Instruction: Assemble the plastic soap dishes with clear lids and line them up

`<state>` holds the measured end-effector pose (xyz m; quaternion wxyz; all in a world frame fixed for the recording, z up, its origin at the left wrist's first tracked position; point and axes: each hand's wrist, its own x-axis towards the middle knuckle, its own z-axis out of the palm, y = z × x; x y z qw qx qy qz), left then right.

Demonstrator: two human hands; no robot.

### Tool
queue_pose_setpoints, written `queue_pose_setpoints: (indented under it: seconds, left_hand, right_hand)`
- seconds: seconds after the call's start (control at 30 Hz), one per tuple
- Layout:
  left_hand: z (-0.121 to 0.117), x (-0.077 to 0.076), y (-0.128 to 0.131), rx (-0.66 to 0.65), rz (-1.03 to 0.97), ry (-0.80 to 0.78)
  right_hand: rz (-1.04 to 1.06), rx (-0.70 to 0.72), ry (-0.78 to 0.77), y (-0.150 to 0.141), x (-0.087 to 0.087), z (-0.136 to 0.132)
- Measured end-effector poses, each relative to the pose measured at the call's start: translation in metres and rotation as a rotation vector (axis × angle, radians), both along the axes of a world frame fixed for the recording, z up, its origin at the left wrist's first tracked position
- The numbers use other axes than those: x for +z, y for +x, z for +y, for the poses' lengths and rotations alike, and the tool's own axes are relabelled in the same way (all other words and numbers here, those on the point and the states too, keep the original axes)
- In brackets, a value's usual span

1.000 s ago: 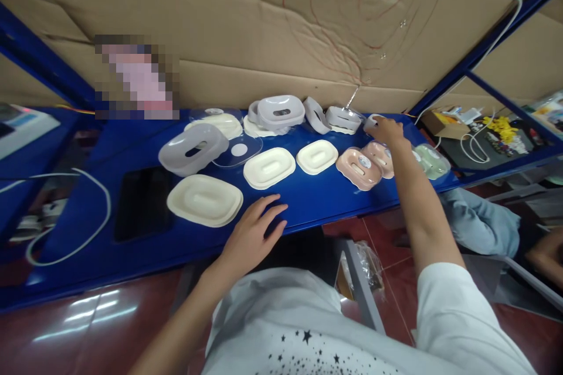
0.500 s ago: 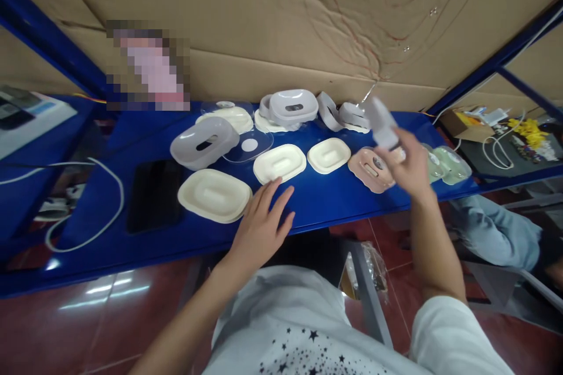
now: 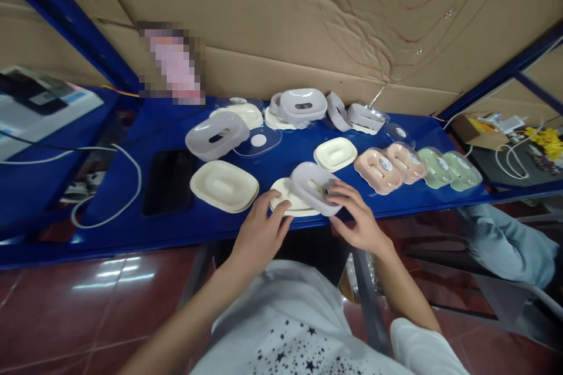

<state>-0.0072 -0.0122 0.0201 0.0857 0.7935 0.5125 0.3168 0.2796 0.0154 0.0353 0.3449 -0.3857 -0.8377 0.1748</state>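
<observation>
My right hand (image 3: 358, 220) holds a pale grey plastic soap-dish insert (image 3: 313, 187) tilted over a cream oval tray (image 3: 285, 202) at the front edge of the blue bench (image 3: 176, 228). My left hand (image 3: 259, 233) grips the near left rim of that cream tray with its fingertips. A larger cream tray (image 3: 224, 186) lies just to the left. Another cream tray (image 3: 335, 154) sits behind.
Pink dishes (image 3: 379, 170) and green dishes (image 3: 448, 169) under clear lids line the right. More grey inserts (image 3: 217, 135) and clear lids stand at the back by the cardboard wall. A black panel (image 3: 169, 181) and white cable (image 3: 109, 211) lie left. Another person's leg (image 3: 505, 246) shows at right.
My right hand took a grey insert from the back right and brought it down over the front cream tray. My left hand closed on that tray's rim, which has slid toward the bench edge.
</observation>
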Motion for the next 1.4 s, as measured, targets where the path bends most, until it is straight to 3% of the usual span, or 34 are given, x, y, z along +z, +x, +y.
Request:
queue_pose_setpoints:
  seconds: [0.1,0.27,0.73,0.83,1.0,1.1,1.23,1.33,1.4]
  left_hand:
    - [-0.002,-0.004,-0.003,0.037,-0.109,-0.013]
    - [0.004,-0.007,-0.007,-0.060,-0.114,-0.024]
    - [0.014,0.003,-0.016,-0.090,0.113,0.140]
    - [0.034,0.019,-0.023,-0.063,0.110,0.123]
    - [0.095,0.042,-0.024,0.228,0.320,0.015]
    - [0.117,0.046,-0.017,0.224,0.378,-0.064]
    - [0.107,0.056,-0.011,0.140,0.285,-0.048]
    - [0.085,0.073,-0.011,-0.039,-0.070,-0.054]
    - [0.072,0.085,-0.010,-0.169,-0.336,-0.138]
  right_hand:
    - [-0.003,0.115,-0.033,-0.009,-0.001,0.005]
    - [-0.077,0.222,-0.052,-0.022,-0.001,0.019]
    - [-0.358,0.149,0.139,-0.023,-0.011,0.014]
    - [-0.359,0.114,0.135,-0.024,-0.014,0.013]
    - [-0.286,-0.005,0.132,-0.025,-0.015,0.011]
    - [-0.205,-0.056,0.113,-0.024,-0.017,0.011]
    - [-0.134,-0.151,0.119,-0.024,-0.021,0.011]
    - [-0.112,-0.223,0.277,-0.023,-0.024,0.008]
    - [-0.130,-0.264,0.435,-0.023,-0.021,0.006]
